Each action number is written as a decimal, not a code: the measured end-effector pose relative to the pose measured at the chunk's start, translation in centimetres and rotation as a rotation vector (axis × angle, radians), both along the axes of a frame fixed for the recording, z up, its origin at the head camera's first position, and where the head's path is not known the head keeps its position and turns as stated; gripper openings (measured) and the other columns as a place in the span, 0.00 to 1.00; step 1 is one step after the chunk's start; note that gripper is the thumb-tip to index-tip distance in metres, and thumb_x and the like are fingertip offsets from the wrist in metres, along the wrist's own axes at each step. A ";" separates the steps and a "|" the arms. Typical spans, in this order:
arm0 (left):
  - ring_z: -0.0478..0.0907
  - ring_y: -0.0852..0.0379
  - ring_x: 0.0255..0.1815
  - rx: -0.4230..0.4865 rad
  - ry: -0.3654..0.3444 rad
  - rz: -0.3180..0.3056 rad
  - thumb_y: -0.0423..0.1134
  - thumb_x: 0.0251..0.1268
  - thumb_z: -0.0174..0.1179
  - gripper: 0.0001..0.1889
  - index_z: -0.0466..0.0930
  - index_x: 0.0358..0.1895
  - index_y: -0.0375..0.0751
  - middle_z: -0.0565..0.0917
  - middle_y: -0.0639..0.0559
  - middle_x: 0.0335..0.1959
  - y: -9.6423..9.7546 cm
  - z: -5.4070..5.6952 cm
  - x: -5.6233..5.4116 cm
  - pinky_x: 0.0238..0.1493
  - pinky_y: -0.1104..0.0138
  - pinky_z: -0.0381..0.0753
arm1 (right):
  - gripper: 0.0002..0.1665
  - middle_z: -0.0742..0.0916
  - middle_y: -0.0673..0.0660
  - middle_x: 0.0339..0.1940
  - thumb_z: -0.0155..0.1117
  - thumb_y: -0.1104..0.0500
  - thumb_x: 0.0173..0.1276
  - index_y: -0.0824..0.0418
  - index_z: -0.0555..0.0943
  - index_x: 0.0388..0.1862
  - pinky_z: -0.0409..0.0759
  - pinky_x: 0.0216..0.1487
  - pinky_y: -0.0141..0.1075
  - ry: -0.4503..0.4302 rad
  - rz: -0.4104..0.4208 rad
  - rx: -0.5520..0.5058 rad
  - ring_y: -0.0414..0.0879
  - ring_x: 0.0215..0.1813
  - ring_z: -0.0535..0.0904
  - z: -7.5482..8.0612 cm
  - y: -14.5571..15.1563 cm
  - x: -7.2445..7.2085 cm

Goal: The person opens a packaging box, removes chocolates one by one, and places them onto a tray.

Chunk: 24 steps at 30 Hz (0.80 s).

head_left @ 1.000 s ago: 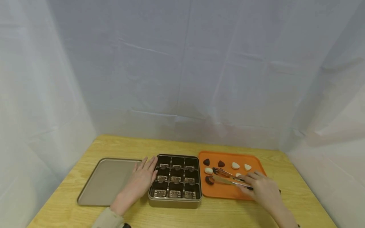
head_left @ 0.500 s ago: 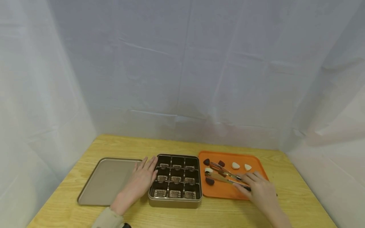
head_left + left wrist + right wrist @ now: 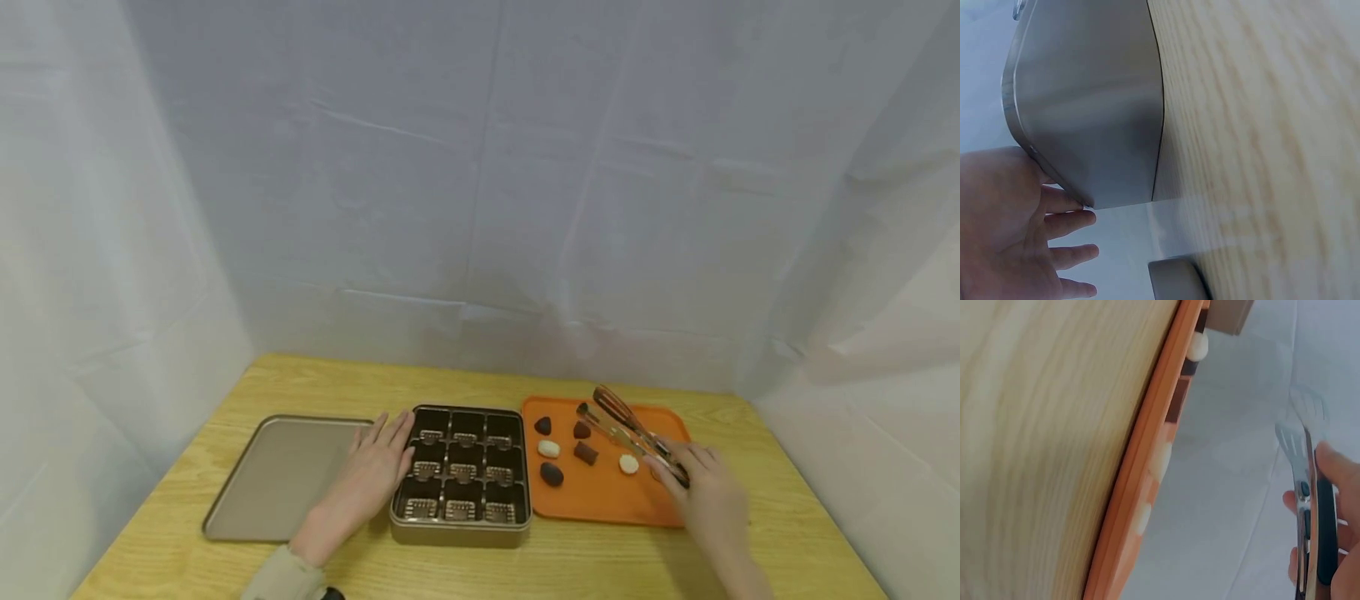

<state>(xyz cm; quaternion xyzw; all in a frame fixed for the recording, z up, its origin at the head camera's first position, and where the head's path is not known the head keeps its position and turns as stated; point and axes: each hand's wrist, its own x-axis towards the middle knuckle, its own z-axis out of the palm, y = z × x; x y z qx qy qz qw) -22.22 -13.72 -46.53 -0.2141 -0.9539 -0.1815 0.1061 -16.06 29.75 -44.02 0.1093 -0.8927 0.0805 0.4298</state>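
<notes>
In the head view my left hand lies with straight fingers against the left rim of a metal box divided into several square compartments. The left wrist view shows the fingers and thumb at the box's rim. My right hand grips a pair of tongs with dark handles, held above the orange tray. Its two slotted ends are a little apart, with nothing seen between them. On the tray lie dark pieces like chocolates, among them an oval and a cylinder, and pale ones.
A flat metal lid or tray lies left of the box, partly under the left forearm. All stand on a wooden table. White sheeting hangs behind and on both sides.
The tongs have risen from low over the tray's left pieces and swung up and right, uncovering the dark cylinder and oval. My left hand has stayed on the box.
</notes>
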 end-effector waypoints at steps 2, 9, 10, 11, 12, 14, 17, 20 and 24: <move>0.60 0.30 0.75 0.000 0.007 0.001 0.40 0.80 0.53 0.27 0.65 0.74 0.30 0.67 0.36 0.75 0.0 0.0 0.0 0.72 0.31 0.55 | 0.48 0.88 0.60 0.29 0.43 0.25 0.70 0.66 0.89 0.41 0.81 0.20 0.48 0.005 -0.024 -0.023 0.56 0.30 0.81 0.1 0.6 0.1; 0.60 0.30 0.75 0.004 0.013 -0.001 0.40 0.79 0.53 0.27 0.65 0.74 0.30 0.67 0.35 0.75 0.0 0.0 0.1 0.72 0.31 0.54 | 0.50 0.87 0.63 0.29 0.41 0.23 0.66 0.66 0.89 0.43 0.78 0.18 0.49 0.009 -0.105 -0.063 0.60 0.29 0.81 0.1 3.0 0.0; 0.60 0.30 0.75 0.005 0.013 -0.001 0.40 0.79 0.53 0.27 0.65 0.74 0.30 0.67 0.35 0.75 0.0 0.0 0.1 0.72 0.31 0.54 | 0.51 0.87 0.62 0.29 0.41 0.23 0.66 0.65 0.89 0.44 0.77 0.17 0.48 0.008 -0.121 -0.066 0.59 0.28 0.80 0.1 3.4 0.0; 0.60 0.30 0.75 0.006 0.014 -0.002 0.40 0.79 0.53 0.27 0.65 0.74 0.30 0.67 0.35 0.75 0.0 0.0 0.1 0.72 0.31 0.54 | 0.51 0.87 0.62 0.28 0.40 0.22 0.65 0.65 0.89 0.43 0.75 0.15 0.46 0.008 -0.137 -0.068 0.59 0.27 0.80 0.1 3.8 -0.1; 0.60 0.30 0.75 0.007 0.016 -0.002 0.40 0.79 0.53 0.27 0.65 0.74 0.30 0.68 0.35 0.74 0.0 0.0 0.1 0.72 0.31 0.54 | 0.51 0.87 0.63 0.29 0.40 0.22 0.65 0.65 0.89 0.44 0.74 0.14 0.45 0.004 -0.150 -0.077 0.59 0.27 0.79 0.1 4.2 -0.2; 0.60 0.30 0.75 0.004 0.021 -0.003 0.40 0.79 0.53 0.27 0.65 0.74 0.30 0.68 0.35 0.74 0.0 0.0 0.1 0.72 0.31 0.54 | 0.50 0.87 0.64 0.28 0.43 0.23 0.65 0.66 0.89 0.44 0.72 0.15 0.45 -0.005 -0.174 -0.090 0.60 0.27 0.79 0.2 5.1 -0.2; 0.61 0.30 0.75 0.006 0.027 -0.003 0.40 0.79 0.52 0.26 0.66 0.74 0.30 0.68 0.35 0.74 0.0 0.0 0.1 0.72 0.30 0.54 | 0.43 0.86 0.65 0.27 0.54 0.28 0.66 0.68 0.88 0.44 0.69 0.12 0.44 -0.038 -0.216 -0.101 0.60 0.23 0.78 0.3 6.6 -0.3; 0.61 0.30 0.75 0.003 0.030 0.000 0.40 0.79 0.52 0.26 0.66 0.74 0.30 0.68 0.35 0.74 0.0 -0.1 0.0 0.72 0.31 0.54 | 0.34 0.86 0.65 0.23 0.68 0.37 0.64 0.69 0.88 0.43 0.65 0.11 0.42 -0.088 -0.253 -0.089 0.56 0.16 0.75 0.3 8.1 -0.3; 0.61 0.30 0.75 0.001 0.029 0.001 0.40 0.79 0.52 0.27 0.65 0.74 0.30 0.68 0.36 0.74 0.0 -0.2 -0.2 0.72 0.31 0.54 | 0.27 0.86 0.66 0.22 0.77 0.47 0.59 0.71 0.87 0.41 0.64 0.10 0.40 -0.190 -0.297 -0.076 0.52 0.13 0.73 0.1 9.7 -0.1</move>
